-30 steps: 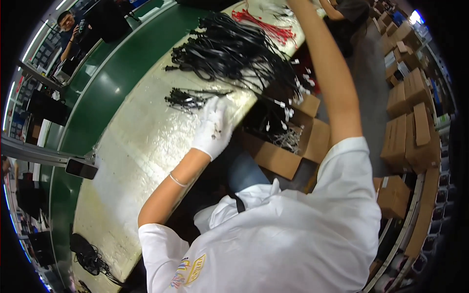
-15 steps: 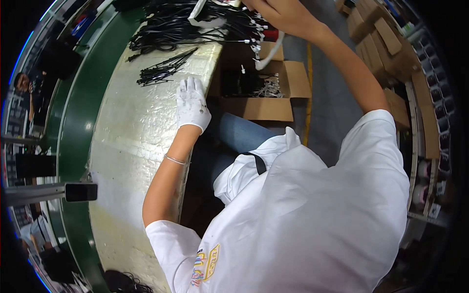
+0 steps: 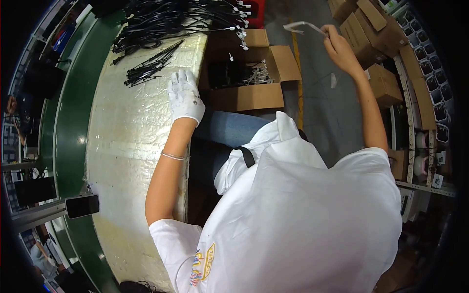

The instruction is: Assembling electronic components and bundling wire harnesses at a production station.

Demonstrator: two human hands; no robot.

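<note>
My left hand [image 3: 185, 97], in a smudged white glove, lies flat on the edge of the plastic-covered table [image 3: 127, 161], fingers stretched out and holding nothing. Just beyond its fingertips is a small bundle of black cables [image 3: 154, 65]. Farther back, a large heap of black cables [image 3: 151, 24] has white connectors [image 3: 243, 34] hanging over the table's edge. Out to the right, above the floor, my bare right hand [image 3: 340, 51] pinches one end of a thin, translucent white strip [image 3: 305, 24]. The strip's exact kind is not clear.
An open cardboard box [image 3: 254, 97] with white-tipped cables stands beside the table. A red bin [image 3: 256, 13] is behind it. Cartons [image 3: 364, 31] and shelving [image 3: 413, 127] line the right. A green conveyor [image 3: 73, 146] runs left, with a phone-like screen [image 3: 82, 206] on an arm.
My right hand has swung from beside the cable heap out to the right, carrying the white strip away from the table. My left hand stays flat on the table.
</note>
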